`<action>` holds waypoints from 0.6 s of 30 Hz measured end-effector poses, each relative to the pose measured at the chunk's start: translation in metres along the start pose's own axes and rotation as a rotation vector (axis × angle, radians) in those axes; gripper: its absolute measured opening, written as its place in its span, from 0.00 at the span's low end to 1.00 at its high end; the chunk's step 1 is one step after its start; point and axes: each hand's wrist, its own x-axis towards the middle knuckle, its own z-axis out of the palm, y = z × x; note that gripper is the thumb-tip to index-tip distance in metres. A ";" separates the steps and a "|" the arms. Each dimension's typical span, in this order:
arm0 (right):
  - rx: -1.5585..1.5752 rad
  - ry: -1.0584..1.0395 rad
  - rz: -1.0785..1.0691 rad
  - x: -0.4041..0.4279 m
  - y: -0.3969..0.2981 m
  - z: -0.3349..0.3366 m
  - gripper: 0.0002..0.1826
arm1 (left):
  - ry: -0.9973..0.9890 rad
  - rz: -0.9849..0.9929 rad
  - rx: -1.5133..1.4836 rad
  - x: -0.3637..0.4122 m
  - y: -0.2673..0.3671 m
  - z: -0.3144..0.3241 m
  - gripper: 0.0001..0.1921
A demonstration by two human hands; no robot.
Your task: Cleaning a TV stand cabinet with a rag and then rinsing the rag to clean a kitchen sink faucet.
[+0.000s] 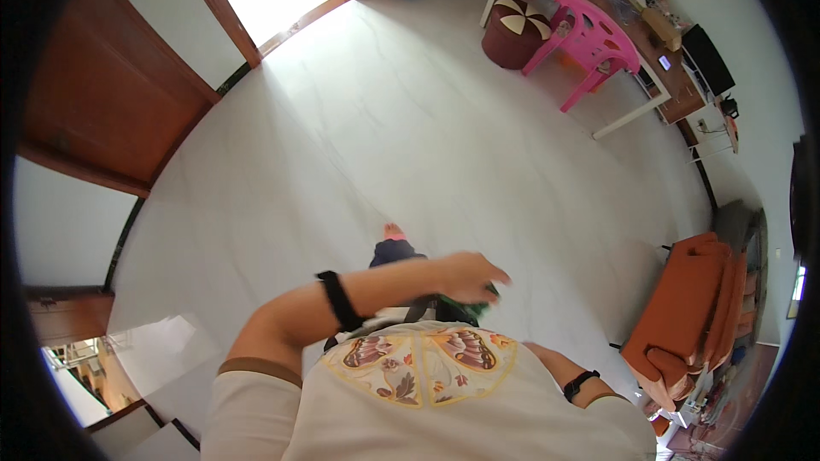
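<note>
My left hand is stretched across the front of my body at waist height, blurred by motion. Its fingers are partly bent. Just below and behind the fingers shows a dark green thing, mostly covered by the hand and my shirt. Whether the hand grips it cannot be made out. My right hand is out of view; only the right arm, with a black band, shows beside the shirt. One bare foot under a dark trouser leg stands on the pale marbled floor.
A bright open doorway lies ahead left, and a brown door at the left. At the upper right, a pink plastic chair and a round stool stand by a cluttered desk. An orange sofa is on the right.
</note>
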 end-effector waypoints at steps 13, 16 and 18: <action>0.489 0.698 -0.885 -0.339 -0.386 -0.373 0.16 | 0.999 -0.621 -0.389 -0.230 -0.238 -0.195 0.14; 0.459 0.692 -1.001 -0.328 -0.518 -0.415 0.15 | 0.975 -0.650 -0.406 -0.253 -0.266 -0.234 0.14; 0.366 0.646 -1.041 -0.320 -0.587 -0.441 0.14 | 0.989 -0.659 -0.406 -0.276 -0.291 -0.252 0.16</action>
